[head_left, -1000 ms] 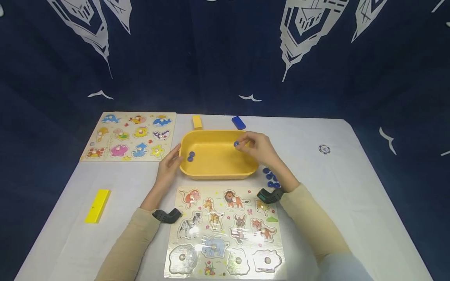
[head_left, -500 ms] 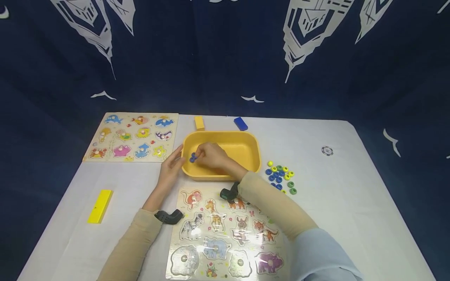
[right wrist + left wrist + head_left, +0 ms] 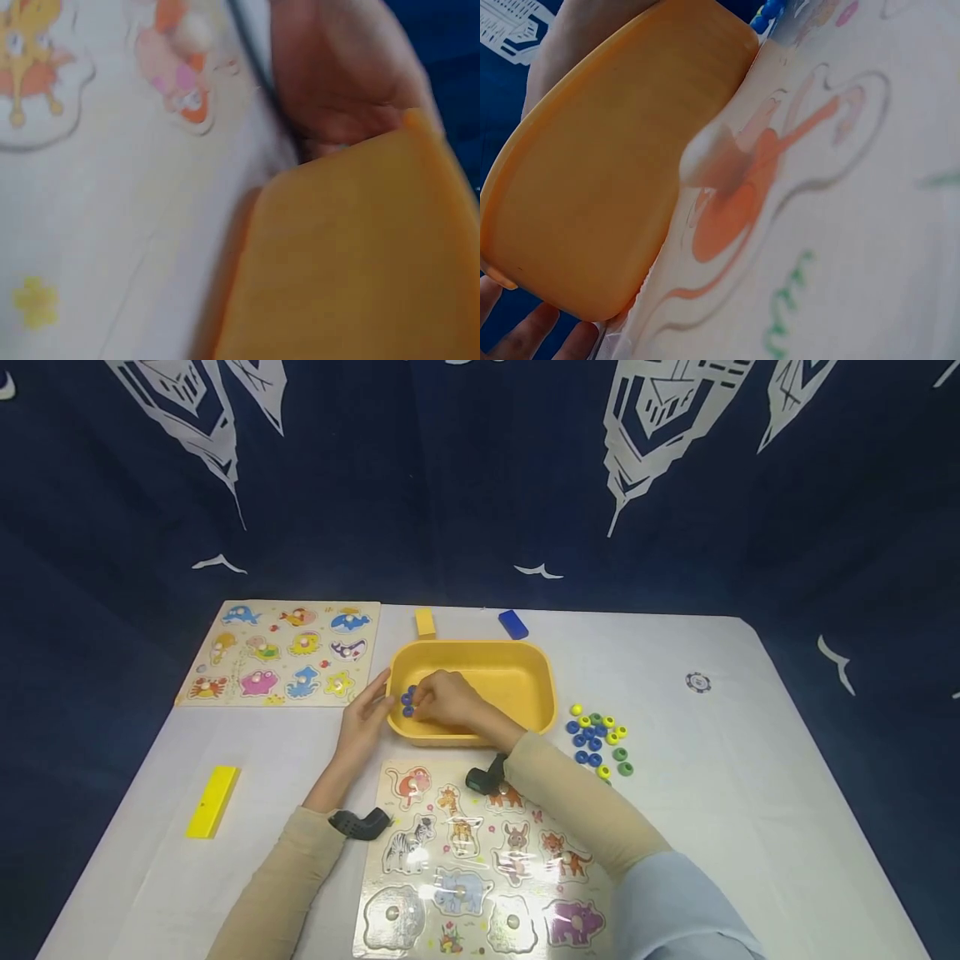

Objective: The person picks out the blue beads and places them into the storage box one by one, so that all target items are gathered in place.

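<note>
In the head view my left hand (image 3: 360,727) rests against the left end of a yellow tray (image 3: 502,685), fingers extended along its wall. Its fingers (image 3: 525,334) show under the tray's corner in the left wrist view. My right hand (image 3: 450,700) reaches into the tray, wrist crossing the near rim, fingers bent down in a pinch. Three blue beads (image 3: 406,699) form a short line by the tray's left wall. My right fingertips pinch the nearest bead; the fingers' undersides are hidden. The right wrist view shows the tray's outer wall (image 3: 352,240).
Blue, yellow and green beads (image 3: 595,743) lie right of the tray. An animal puzzle board (image 3: 427,785) lies in front, a sea-animal board (image 3: 277,652) back left. A yellow block (image 3: 213,802), small yellow block (image 3: 425,622), blue block (image 3: 513,624) and poker chip (image 3: 698,682) are around.
My right hand has carried a blue bead from the tray's right side to the left wall, then shifted slightly toward me. Three beads now show there instead of two. My left hand keeps its place.
</note>
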A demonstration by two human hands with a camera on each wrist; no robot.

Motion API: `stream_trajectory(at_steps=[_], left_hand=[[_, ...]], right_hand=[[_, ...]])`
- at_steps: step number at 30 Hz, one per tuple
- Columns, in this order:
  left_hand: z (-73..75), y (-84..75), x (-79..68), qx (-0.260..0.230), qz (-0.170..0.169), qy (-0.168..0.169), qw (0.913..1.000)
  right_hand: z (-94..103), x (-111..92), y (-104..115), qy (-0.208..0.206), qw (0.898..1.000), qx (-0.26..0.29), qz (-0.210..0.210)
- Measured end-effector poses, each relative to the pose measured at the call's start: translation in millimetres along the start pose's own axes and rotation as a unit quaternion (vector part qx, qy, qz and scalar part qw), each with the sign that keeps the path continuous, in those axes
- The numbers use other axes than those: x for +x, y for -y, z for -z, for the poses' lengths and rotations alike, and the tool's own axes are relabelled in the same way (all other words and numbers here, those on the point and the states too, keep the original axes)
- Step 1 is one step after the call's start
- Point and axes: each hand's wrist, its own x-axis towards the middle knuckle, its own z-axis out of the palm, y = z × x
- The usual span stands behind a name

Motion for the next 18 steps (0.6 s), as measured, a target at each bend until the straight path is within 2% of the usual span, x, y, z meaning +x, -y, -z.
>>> stream_trajectory(at_steps=[5,11,14,18], left_hand=[[0.1,11.8,4.5,-0.003,0.012,-0.001,0.9999],[1.6,21.7,7.2,0.011,0.011,-0.007,0.9999],[1.1,22.2,7.0,0.012,0.013,-0.010,0.9998],[0.0,21.0,5.8,0.013,0.014,-0.009,0.9998]], right_hand=[[22.1,-32.4,-8.5,-0.068,0.995,0.042,0.056],[52.1,-89.0,-33.7,-0.157,0.979,0.078,0.104],[65.7,-120.0,-51.3,-0.186,0.974,0.074,0.105],[80.2,-159.6,-67.3,-0.214,0.973,0.057,0.068]])
